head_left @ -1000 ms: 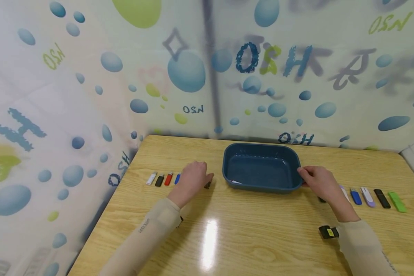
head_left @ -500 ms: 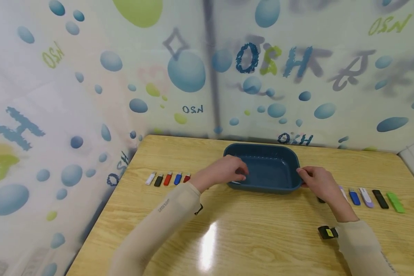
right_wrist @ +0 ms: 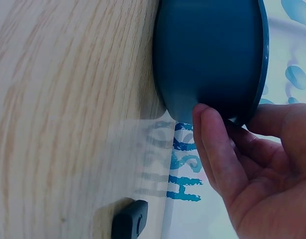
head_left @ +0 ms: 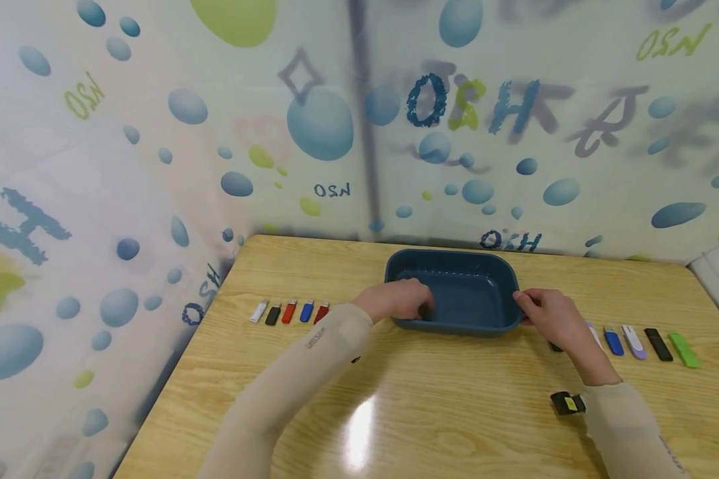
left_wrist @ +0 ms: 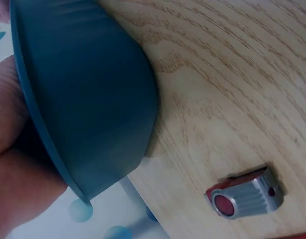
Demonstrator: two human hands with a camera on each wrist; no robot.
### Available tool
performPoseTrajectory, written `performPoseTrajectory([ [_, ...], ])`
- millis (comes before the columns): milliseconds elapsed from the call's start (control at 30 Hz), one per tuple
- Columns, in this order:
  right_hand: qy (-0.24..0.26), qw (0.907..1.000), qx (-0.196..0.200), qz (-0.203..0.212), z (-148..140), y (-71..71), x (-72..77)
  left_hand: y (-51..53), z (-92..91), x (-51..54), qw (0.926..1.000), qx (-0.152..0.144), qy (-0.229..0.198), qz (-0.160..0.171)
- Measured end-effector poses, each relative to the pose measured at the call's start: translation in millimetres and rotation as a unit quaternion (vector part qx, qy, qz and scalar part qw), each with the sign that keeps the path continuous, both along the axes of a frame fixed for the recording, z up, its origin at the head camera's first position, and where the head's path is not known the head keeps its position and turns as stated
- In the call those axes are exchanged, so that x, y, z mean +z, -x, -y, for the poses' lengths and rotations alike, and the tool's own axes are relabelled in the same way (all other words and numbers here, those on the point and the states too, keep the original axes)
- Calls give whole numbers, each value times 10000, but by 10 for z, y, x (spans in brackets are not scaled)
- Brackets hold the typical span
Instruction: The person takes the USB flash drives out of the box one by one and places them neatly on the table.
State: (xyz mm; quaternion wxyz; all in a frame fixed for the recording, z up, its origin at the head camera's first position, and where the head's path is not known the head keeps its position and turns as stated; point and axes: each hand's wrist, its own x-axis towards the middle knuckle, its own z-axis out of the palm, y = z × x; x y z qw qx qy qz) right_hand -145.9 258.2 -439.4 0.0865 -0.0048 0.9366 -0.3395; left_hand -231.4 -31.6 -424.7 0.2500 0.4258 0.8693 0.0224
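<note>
A dark blue rectangular basin stands on the table near the back wall. My left hand reaches over its left rim, fingers down inside; the basin wall hides the fingertips in the left wrist view, so anything between them is out of sight. With thumb and fingers, my right hand pinches the basin's right rim. A silver-and-red USB stick lies on the table left of the basin. Farther left, a row holds a dark red USB stick, a blue one, a red one and others.
Right of the basin, another row has a green USB stick, a black one, a white-and-purple one and a blue one. My right forearm partly covers that row. A patterned curtain borders the table's back and left edges.
My left hand has moved right from beside the left row, over the basin's rim and down inside. My right hand has kept its hold on the right rim.
</note>
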Motion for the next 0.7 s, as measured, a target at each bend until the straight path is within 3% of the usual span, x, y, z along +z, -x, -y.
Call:
performPoseTrajectory([
  [267, 20, 9998, 136, -145, -1, -19, 12, -21, -49, 21, 9985, 3, 448, -328],
  [533, -10, 9997, 137, -178, -3, -15, 1, 30, -9, 15, 9951, 46, 442, -879],
  [700, -3, 9998, 138, -134, -10, -13, 0, 56, 4, 76, 9940, -63, 521, -961],
])
